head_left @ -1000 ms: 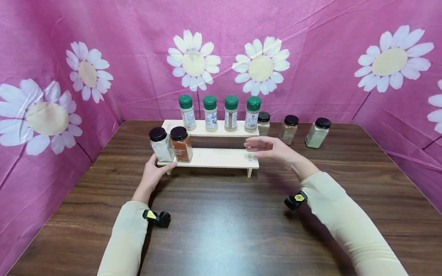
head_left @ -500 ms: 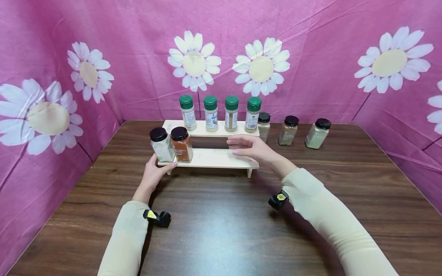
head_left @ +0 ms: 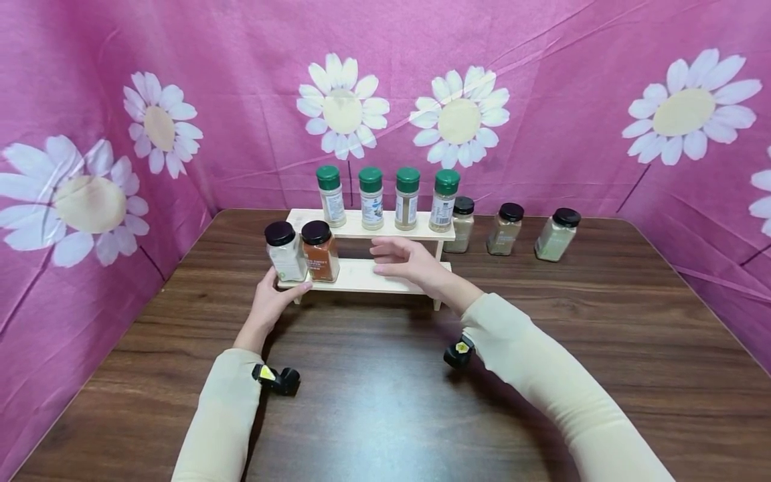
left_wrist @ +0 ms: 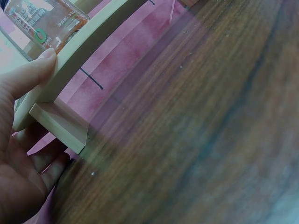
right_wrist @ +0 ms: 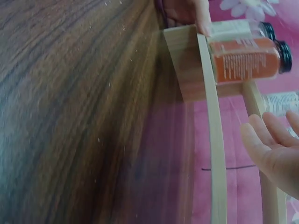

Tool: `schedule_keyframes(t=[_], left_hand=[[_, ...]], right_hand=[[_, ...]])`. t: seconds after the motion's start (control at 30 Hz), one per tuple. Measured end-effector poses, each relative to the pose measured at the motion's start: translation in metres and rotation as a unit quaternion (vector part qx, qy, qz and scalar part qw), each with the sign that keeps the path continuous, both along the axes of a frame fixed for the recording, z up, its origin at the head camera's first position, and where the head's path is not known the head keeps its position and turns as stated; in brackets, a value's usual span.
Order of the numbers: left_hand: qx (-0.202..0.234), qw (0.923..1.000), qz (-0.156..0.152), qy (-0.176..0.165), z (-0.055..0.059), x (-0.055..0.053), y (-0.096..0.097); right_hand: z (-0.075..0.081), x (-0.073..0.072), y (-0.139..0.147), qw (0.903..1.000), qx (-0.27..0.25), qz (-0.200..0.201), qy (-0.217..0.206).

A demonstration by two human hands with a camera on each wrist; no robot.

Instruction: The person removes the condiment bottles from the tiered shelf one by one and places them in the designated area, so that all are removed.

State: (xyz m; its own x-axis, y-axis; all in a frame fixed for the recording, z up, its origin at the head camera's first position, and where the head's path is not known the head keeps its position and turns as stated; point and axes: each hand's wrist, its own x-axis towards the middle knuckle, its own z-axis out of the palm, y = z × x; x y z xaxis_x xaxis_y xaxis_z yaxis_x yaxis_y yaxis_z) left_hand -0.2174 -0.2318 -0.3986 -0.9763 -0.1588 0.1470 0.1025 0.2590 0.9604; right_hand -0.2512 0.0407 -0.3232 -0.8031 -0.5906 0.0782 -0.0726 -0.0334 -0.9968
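A two-step wooden spice rack [head_left: 355, 284] stands on the table. At its lower left end my left hand [head_left: 270, 304] grips the board, thumb on top at the front edge and fingers beneath, as the left wrist view shows. Right by that thumb, a jar of white powder [head_left: 288, 260] and a jar of orange-red spice [head_left: 322, 260], both black-capped, stand upright side by side on the lower step. My right hand [head_left: 412, 268] hovers over the middle of this step, fingers extended and holding nothing. In the right wrist view its fingers [right_wrist: 275, 130] are apart from the orange-red jar [right_wrist: 245, 60].
Several green-capped shakers [head_left: 371, 201] line the upper step. On the table right of the rack stand three black-capped jars: one partly behind the rack [head_left: 461, 231], a brownish one [head_left: 504, 231] and a pale green one [head_left: 557, 237]. A pink flowered cloth [head_left: 542, 134] hangs behind.
My right hand has moved left along the lower step, from its right end to near the middle. The left hand keeps its grip on the rack, and the jars stay where they were.
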Motion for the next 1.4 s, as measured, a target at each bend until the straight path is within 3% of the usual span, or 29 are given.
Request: schedule_keyframes(t=[0.6, 0.93, 1.2, 1.4], left_hand=[[-0.002, 1.0000, 0.004, 0.001, -0.001, 0.001, -0.002], [-0.002, 1.0000, -0.001, 0.007, 0.000, 0.000, 0.000], [-0.001, 1.0000, 0.000, 0.007, 0.000, 0.000, 0.001], [-0.008, 0.9999, 0.005, 0.009, -0.002, -0.001, 0.000]], right_hand=[[-0.014, 0.000, -0.046, 0.9975, 0.020, -0.059, 0.034], [-0.012, 0.000, -0.068, 0.9935, 0.036, -0.086, 0.066], [-0.012, -0.002, -0.080, 0.9945, 0.022, -0.092, 0.047], [-0.012, -0.003, -0.087, 0.9923, 0.027, -0.106, 0.060]])
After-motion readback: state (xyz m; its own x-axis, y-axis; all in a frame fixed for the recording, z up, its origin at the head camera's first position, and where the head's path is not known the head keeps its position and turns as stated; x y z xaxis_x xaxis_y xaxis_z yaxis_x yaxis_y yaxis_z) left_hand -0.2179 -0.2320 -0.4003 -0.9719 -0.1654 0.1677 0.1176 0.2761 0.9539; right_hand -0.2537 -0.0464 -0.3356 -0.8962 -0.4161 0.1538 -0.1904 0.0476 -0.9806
